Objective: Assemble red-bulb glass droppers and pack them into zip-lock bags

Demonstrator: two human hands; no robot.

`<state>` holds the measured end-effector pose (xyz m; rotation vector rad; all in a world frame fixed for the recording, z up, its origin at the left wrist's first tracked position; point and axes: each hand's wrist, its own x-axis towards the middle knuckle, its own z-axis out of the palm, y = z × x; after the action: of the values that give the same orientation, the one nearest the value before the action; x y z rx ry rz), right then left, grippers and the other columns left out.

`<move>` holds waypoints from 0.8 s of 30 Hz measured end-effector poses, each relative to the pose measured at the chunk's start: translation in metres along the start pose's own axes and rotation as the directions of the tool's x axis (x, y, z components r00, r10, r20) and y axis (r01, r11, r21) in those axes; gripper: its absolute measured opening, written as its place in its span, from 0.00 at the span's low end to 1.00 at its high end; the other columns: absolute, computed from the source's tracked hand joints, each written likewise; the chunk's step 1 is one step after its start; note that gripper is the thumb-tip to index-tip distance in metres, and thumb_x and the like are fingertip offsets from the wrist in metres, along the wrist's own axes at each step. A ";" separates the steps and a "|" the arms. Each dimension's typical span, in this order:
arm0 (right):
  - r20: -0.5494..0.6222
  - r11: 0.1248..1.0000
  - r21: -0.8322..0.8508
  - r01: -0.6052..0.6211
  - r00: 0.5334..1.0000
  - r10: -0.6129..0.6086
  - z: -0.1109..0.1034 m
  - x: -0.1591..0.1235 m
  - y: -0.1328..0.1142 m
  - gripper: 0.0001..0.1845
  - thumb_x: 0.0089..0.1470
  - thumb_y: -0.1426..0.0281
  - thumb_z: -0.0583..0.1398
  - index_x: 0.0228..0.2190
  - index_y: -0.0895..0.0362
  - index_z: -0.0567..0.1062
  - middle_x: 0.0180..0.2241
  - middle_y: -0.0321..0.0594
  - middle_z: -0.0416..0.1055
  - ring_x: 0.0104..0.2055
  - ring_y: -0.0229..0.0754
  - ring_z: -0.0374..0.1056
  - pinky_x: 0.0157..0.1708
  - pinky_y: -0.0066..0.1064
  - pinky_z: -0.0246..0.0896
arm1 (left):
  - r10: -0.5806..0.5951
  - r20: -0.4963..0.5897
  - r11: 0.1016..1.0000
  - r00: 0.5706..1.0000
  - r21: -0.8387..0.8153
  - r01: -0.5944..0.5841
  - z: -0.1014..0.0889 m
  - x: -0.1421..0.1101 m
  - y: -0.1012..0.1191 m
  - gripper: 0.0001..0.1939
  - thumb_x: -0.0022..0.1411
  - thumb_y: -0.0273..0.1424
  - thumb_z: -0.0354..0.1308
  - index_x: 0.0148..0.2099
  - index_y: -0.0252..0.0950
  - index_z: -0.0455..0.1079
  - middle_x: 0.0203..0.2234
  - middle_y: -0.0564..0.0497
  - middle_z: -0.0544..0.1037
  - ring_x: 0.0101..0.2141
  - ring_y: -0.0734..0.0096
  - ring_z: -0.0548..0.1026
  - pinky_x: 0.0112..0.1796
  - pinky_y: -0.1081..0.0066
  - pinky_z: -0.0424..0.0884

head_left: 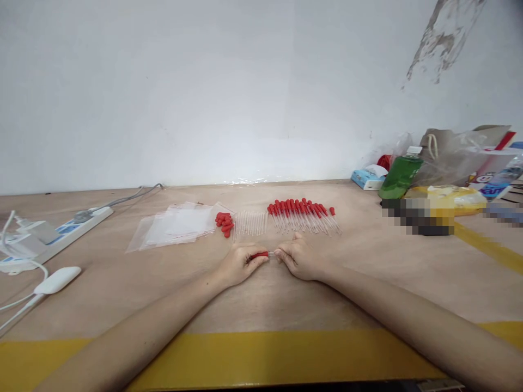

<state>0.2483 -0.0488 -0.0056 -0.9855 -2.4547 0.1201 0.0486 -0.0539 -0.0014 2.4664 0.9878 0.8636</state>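
Note:
My left hand (242, 264) is closed on a red rubber dropper bulb (260, 254), near the middle of the table. Facing it, my right hand (300, 258) pinches a thin clear glass tube (272, 253), whose end meets the bulb's mouth; how deep it sits I cannot tell. Behind my left hand lies a small pile of loose red bulbs (224, 222). Beside the pile, several bare glass tubes (251, 223) lie in a row. Further right, droppers with red bulbs on glass tubes (302, 215) lie side by side.
Clear plastic bags (175, 226) lie left of the bulbs. A white power strip (61, 239) with plugs and a white charging device (61, 279) are at far left. At right are a tissue pack (368, 178), a green bottle (401, 174) and a yellow package (453, 200).

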 end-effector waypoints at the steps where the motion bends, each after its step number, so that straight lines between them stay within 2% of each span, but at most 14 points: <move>1: 0.012 1.000 0.008 -0.015 1.000 0.015 0.000 0.000 -0.001 0.18 0.58 0.69 0.45 0.21 0.57 0.67 0.20 0.33 0.69 0.21 0.33 0.59 0.36 0.34 0.45 | 0.001 -0.001 1.000 1.000 0.002 -0.001 0.000 0.000 0.000 0.12 0.60 0.34 0.49 0.39 0.37 0.72 0.28 0.50 0.76 0.28 0.71 0.71 0.31 0.73 0.66; 6: 0.050 1.000 0.008 -0.014 0.999 0.014 -0.008 0.003 -0.006 0.17 0.58 0.69 0.45 0.23 0.56 0.67 0.21 0.34 0.69 0.23 0.34 0.60 0.36 0.34 0.47 | -0.003 -0.008 1.000 1.000 0.005 0.003 0.000 0.001 0.001 0.12 0.60 0.34 0.49 0.40 0.38 0.71 0.29 0.50 0.76 0.29 0.70 0.71 0.33 0.72 0.66; 9: 0.035 0.999 -0.043 0.004 0.999 -0.002 -0.016 0.003 -0.005 0.14 0.57 0.68 0.46 0.26 0.56 0.67 0.24 0.37 0.69 0.25 0.37 0.61 0.34 0.34 0.49 | 0.024 -0.060 0.997 0.998 0.075 -0.019 -0.007 0.001 0.000 0.14 0.57 0.37 0.53 0.45 0.38 0.69 0.35 0.48 0.74 0.35 0.67 0.71 0.38 0.68 0.66; 11: -0.027 0.999 0.008 -0.034 0.999 0.034 -0.023 0.003 0.004 0.12 0.57 0.69 0.47 0.30 0.57 0.68 0.29 0.40 0.70 0.29 0.38 0.62 0.34 0.32 0.51 | 0.045 -0.140 0.986 0.989 0.163 -0.022 -0.015 0.000 -0.003 0.18 0.54 0.37 0.56 0.47 0.38 0.66 0.39 0.47 0.72 0.39 0.64 0.69 0.42 0.65 0.64; 13: -0.149 0.985 0.093 -0.146 0.976 0.159 -0.031 0.002 0.022 0.11 0.55 0.70 0.47 0.34 0.57 0.68 0.33 0.42 0.70 0.33 0.39 0.63 0.33 0.30 0.54 | 0.044 -0.227 0.968 0.973 0.250 0.015 -0.024 -0.002 -0.009 0.16 0.55 0.37 0.55 0.46 0.37 0.66 0.38 0.46 0.70 0.40 0.63 0.67 0.43 0.65 0.63; 14: -0.226 0.966 0.123 -0.228 0.941 0.251 -0.036 0.001 0.034 0.11 0.54 0.71 0.47 0.35 0.58 0.68 0.34 0.43 0.70 0.35 0.39 0.63 0.34 0.29 0.55 | 0.031 -0.257 0.958 0.966 0.285 0.045 -0.028 -0.003 -0.013 0.14 0.56 0.36 0.53 0.44 0.36 0.66 0.36 0.47 0.70 0.39 0.64 0.67 0.42 0.65 0.63; 15: -0.307 0.935 0.133 -0.329 0.883 0.355 -0.040 0.000 0.048 0.11 0.53 0.72 0.48 0.34 0.59 0.69 0.34 0.44 0.70 0.35 0.40 0.64 0.34 0.29 0.55 | 0.014 -0.274 0.947 0.962 0.313 0.075 -0.030 -0.004 -0.017 0.12 0.57 0.36 0.52 0.41 0.36 0.67 0.34 0.47 0.69 0.38 0.64 0.67 0.41 0.66 0.64; 18: -0.419 0.732 0.139 -0.667 0.630 0.654 -0.052 -0.007 0.090 0.11 0.48 0.73 0.51 0.31 0.62 0.72 0.31 0.47 0.72 0.33 0.42 0.66 0.32 0.29 0.56 | -0.070 -0.280 0.916 0.957 0.362 0.173 -0.032 -0.006 -0.028 0.09 0.56 0.35 0.52 0.37 0.35 0.65 0.31 0.49 0.66 0.33 0.67 0.67 0.36 0.67 0.64; 20: -0.440 0.609 0.124 -0.784 0.506 0.742 -0.056 -0.013 0.111 0.11 0.47 0.71 0.52 0.30 0.61 0.73 0.30 0.47 0.72 0.33 0.44 0.66 0.31 0.30 0.55 | -0.132 -0.286 0.899 0.949 0.368 0.236 -0.029 -0.006 -0.033 0.08 0.55 0.35 0.52 0.35 0.35 0.63 0.31 0.50 0.66 0.29 0.69 0.67 0.33 0.68 0.64; 22: -0.429 0.521 0.099 -0.848 0.436 0.791 -0.055 -0.018 0.124 0.12 0.46 0.69 0.53 0.30 0.60 0.74 0.30 0.47 0.73 0.32 0.45 0.67 0.30 0.31 0.55 | -0.178 -0.290 0.887 0.940 0.366 0.281 -0.026 -0.006 -0.036 0.08 0.55 0.36 0.52 0.34 0.36 0.61 0.30 0.51 0.65 0.27 0.71 0.66 0.31 0.69 0.64; 24: -0.413 0.466 0.068 -0.882 0.400 0.818 -0.052 -0.021 0.129 0.13 0.46 0.66 0.53 0.29 0.59 0.75 0.30 0.48 0.72 0.32 0.47 0.67 0.30 0.33 0.54 | -0.205 -0.294 0.879 0.934 0.364 0.308 -0.025 -0.006 -0.037 0.09 0.55 0.36 0.52 0.32 0.36 0.60 0.29 0.51 0.65 0.27 0.71 0.66 0.30 0.70 0.63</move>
<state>0.3665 0.0271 -0.0011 -2.0606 -1.3583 0.0455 0.0109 -0.0299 -0.0039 2.4988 1.6980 0.9698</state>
